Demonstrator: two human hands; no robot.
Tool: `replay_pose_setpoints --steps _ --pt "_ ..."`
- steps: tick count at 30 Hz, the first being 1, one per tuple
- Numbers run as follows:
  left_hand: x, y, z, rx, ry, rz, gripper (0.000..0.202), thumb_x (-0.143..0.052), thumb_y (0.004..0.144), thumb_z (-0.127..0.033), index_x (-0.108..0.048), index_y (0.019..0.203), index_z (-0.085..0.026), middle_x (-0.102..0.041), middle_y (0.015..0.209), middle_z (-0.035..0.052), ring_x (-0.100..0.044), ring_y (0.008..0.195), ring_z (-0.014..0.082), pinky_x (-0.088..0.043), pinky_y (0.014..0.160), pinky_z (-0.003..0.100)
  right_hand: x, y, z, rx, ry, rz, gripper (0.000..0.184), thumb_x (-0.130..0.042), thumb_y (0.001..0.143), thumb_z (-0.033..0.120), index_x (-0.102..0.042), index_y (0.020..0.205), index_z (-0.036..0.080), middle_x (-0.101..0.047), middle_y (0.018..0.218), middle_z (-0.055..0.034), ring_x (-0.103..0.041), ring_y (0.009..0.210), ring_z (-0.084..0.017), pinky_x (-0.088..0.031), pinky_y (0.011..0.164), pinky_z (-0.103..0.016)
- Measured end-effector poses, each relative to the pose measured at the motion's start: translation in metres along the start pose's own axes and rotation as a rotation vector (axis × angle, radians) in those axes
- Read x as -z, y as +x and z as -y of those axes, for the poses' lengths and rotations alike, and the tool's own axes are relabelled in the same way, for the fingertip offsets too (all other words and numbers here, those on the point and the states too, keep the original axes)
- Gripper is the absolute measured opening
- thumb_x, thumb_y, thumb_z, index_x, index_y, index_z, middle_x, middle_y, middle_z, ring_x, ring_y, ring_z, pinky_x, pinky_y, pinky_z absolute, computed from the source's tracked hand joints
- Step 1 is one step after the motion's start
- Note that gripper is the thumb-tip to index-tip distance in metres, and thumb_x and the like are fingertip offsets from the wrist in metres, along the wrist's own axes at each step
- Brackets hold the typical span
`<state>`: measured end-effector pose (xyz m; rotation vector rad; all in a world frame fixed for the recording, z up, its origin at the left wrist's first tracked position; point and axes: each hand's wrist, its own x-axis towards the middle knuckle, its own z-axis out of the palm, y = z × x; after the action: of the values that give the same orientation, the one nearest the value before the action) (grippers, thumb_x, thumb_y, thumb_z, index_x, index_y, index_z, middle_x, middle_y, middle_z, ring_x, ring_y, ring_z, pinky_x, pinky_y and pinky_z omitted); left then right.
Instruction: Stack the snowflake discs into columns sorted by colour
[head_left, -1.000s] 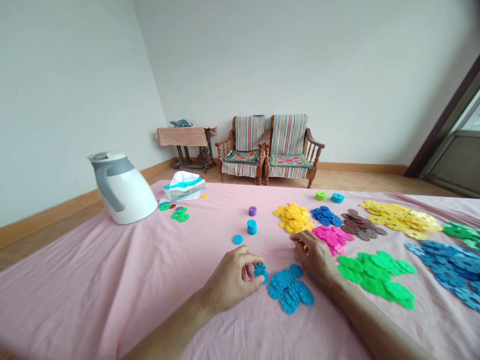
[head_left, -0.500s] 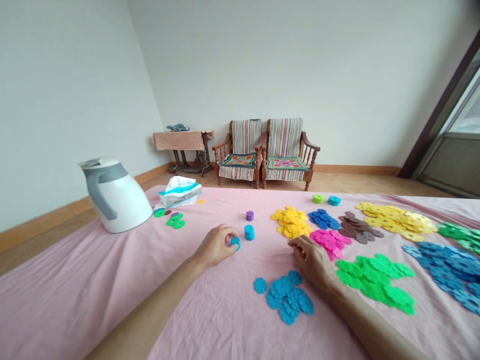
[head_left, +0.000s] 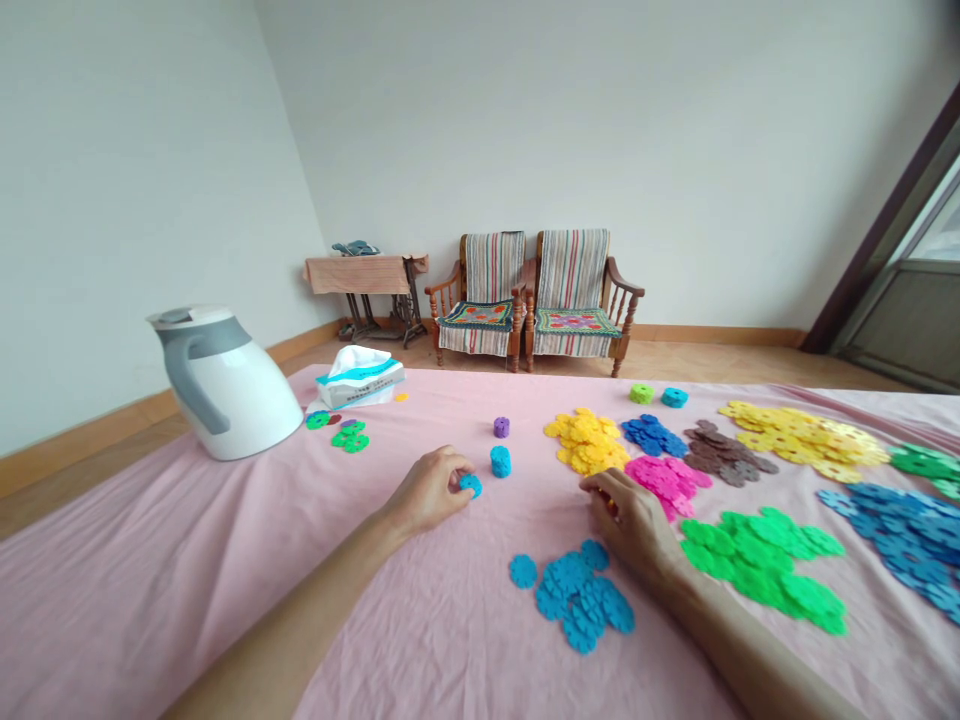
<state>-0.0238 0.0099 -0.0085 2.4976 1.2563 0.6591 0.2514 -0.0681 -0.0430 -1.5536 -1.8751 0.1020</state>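
Note:
My left hand (head_left: 431, 490) is closed, thumb and fingers around light blue snowflake discs (head_left: 471, 485) low over the cloth. Just right of it stands a short stack of light blue discs (head_left: 500, 461), with a small purple stack (head_left: 502, 427) behind. My right hand (head_left: 630, 515) has its fingers curled downward by the yellow disc pile (head_left: 589, 441) and the pink pile (head_left: 667, 483). A bit of yellow-orange shows under its fingers, but what they hold is hidden. Between my forearms lies a loose pile of light blue discs (head_left: 581, 595).
Green discs (head_left: 761, 560), brown discs (head_left: 724, 455) and dark blue discs (head_left: 652, 436) lie right. Lime (head_left: 641, 393) and blue (head_left: 675, 397) stacks stand at the back. A white jug (head_left: 240, 400) and tissue box (head_left: 361, 380) stand left on the pink cloth (head_left: 420, 620).
The whole view has shifted slightly. Both hands keep nearly the same places and poses, the left still at the light blue discs, the right beside the yellow pile.

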Motion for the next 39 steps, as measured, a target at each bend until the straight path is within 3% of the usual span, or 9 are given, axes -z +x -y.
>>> replay_pose_setpoints --steps 18,22,24,26,29,39 --pt "0.000 -0.002 -0.004 -0.015 -0.038 0.027 0.020 -0.060 0.065 -0.012 -0.066 0.083 -0.018 -0.058 0.079 0.0011 -0.055 0.069 0.0141 -0.043 0.066 0.023 0.002 0.000 0.002 -0.016 -0.012 0.014 0.027 -0.036 0.080 0.015 -0.062 0.087 0.018 -0.062 0.085 -0.0047 -0.059 0.074 -0.016 -0.045 0.065 -0.026" --pt "0.007 -0.006 -0.016 -0.026 -0.054 0.005 0.026 -0.062 0.068 -0.014 -0.064 0.093 -0.018 -0.058 0.088 0.0024 -0.055 0.077 0.0152 -0.044 0.073 0.025 0.002 0.001 0.002 -0.002 -0.014 0.002 0.027 -0.036 0.079 0.015 -0.062 0.088 0.018 -0.063 0.085 -0.0052 -0.059 0.073 -0.016 -0.045 0.064 -0.026" --pt "0.011 -0.012 -0.029 -0.077 -0.110 0.058 0.022 -0.065 0.071 -0.019 -0.064 0.093 -0.019 -0.058 0.090 0.0026 -0.055 0.078 0.0150 -0.044 0.073 0.025 0.002 0.001 0.002 0.001 -0.012 0.004 0.027 -0.036 0.079 0.015 -0.062 0.088 0.018 -0.063 0.085 -0.0051 -0.059 0.073 -0.016 -0.045 0.064 -0.026" --pt "0.012 -0.019 -0.043 -0.178 -0.213 0.213 0.020 -0.068 0.072 -0.027 -0.065 0.090 -0.019 -0.058 0.086 0.0022 -0.055 0.075 0.0143 -0.045 0.069 0.023 0.002 0.001 0.002 0.003 -0.008 0.002 0.027 -0.037 0.079 0.016 -0.062 0.088 0.019 -0.063 0.084 -0.0047 -0.059 0.072 -0.016 -0.045 0.063 -0.026" --pt "0.007 -0.027 -0.060 -0.296 -0.262 0.357 0.032 -0.072 0.070 -0.032 -0.064 0.098 -0.018 -0.059 0.088 0.0030 -0.055 0.076 0.0148 -0.045 0.070 0.023 0.002 0.001 0.002 0.004 -0.007 -0.005 0.026 -0.038 0.079 0.016 -0.062 0.087 0.019 -0.063 0.084 -0.0046 -0.059 0.071 -0.015 -0.044 0.062 -0.025" --pt "-0.009 -0.030 -0.073 -0.283 -0.159 0.323 0.019 -0.068 0.065 -0.012 -0.063 0.083 -0.016 -0.056 0.080 0.0014 -0.052 0.073 0.0143 -0.043 0.067 0.022 0.000 0.000 0.000 0.014 -0.014 0.003 0.025 -0.038 0.080 0.016 -0.062 0.088 0.018 -0.062 0.084 -0.0046 -0.059 0.072 -0.015 -0.044 0.062 -0.025"
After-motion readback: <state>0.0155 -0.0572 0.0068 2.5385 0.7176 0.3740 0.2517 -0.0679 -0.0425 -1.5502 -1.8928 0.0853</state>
